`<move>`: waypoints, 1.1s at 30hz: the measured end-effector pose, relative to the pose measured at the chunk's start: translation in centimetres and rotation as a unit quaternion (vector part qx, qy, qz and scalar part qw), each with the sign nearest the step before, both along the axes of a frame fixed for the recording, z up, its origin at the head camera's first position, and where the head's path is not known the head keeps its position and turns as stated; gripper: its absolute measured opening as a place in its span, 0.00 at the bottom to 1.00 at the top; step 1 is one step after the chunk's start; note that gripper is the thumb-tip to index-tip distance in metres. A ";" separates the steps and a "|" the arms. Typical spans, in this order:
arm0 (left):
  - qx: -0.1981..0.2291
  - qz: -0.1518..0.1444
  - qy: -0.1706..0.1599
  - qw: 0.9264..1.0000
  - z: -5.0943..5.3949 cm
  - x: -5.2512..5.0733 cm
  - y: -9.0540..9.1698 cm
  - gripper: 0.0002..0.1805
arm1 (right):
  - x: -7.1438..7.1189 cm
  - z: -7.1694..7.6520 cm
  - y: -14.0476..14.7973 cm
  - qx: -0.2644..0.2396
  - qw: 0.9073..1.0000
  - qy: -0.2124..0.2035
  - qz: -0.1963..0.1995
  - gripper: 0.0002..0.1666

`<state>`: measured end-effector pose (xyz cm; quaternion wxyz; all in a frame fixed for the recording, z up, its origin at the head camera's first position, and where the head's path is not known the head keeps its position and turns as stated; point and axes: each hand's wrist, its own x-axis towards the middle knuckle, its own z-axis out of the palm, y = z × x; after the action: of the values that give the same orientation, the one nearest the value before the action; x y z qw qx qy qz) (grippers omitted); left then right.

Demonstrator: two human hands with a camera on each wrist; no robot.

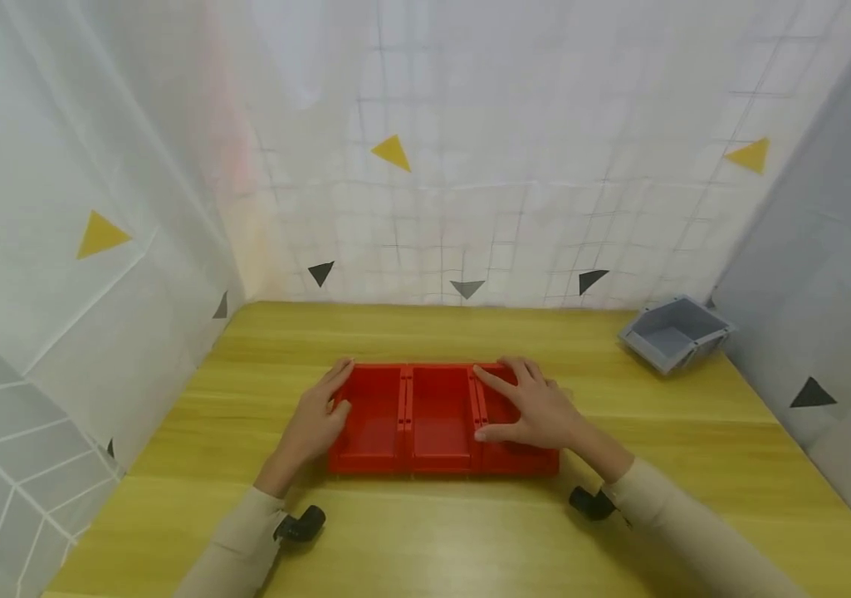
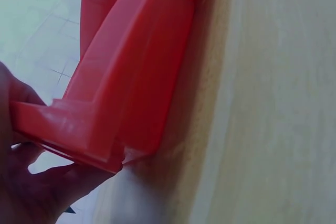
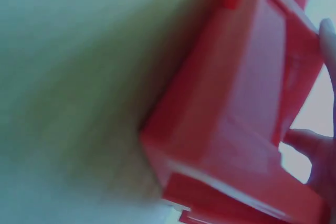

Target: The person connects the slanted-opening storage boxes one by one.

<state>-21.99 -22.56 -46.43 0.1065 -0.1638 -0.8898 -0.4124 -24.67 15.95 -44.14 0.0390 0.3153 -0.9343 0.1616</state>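
Observation:
Three red bins (image 1: 440, 415) stand side by side on the table, touching each other. At the left bin's outer wall, my left hand (image 1: 313, 423) grips, thumb on the inner side; the left wrist view shows that hand (image 2: 42, 182) around the end of the red bin (image 2: 131, 66). Spread over the right bin is my right hand (image 1: 540, 411), its thumb and a fingertip at the divider beside the middle bin. In the right wrist view its fingers (image 3: 310, 142) touch the rim of the red bin (image 3: 210, 124). The insides of the left and middle bins look bare.
A grey bin (image 1: 675, 332) sits tilted at the table's back right corner. The wooden table (image 1: 425, 531) meets white sheets (image 1: 470, 208) with yellow and black triangles at its back and sides. Black curved pieces (image 1: 301, 525) are attached at both wrists.

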 end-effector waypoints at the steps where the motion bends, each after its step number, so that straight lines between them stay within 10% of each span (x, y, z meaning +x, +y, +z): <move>1: 0.004 0.000 -0.002 1.000 0.0 0.0 0.0 0.36 | -0.1 -0.1 0.2 -0.010 1.000 -0.005 0.003 0.59; 24: 0.019 -0.015 -0.002 1.000 -0.2 -0.2 -1.4 0.38 | -1.1 1.2 4.4 -0.117 0.990 -0.078 0.018 0.52; 33: 0.005 -0.015 -0.002 1.000 0.0 -0.5 -1.9 0.37 | -2.9 2.1 7.3 -0.129 0.991 -0.031 -0.015 0.48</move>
<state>-22.46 -24.51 -46.45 0.0998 -0.1760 -0.8854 -0.4186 -27.57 23.29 -42.03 0.0527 0.2887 -0.9110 0.2898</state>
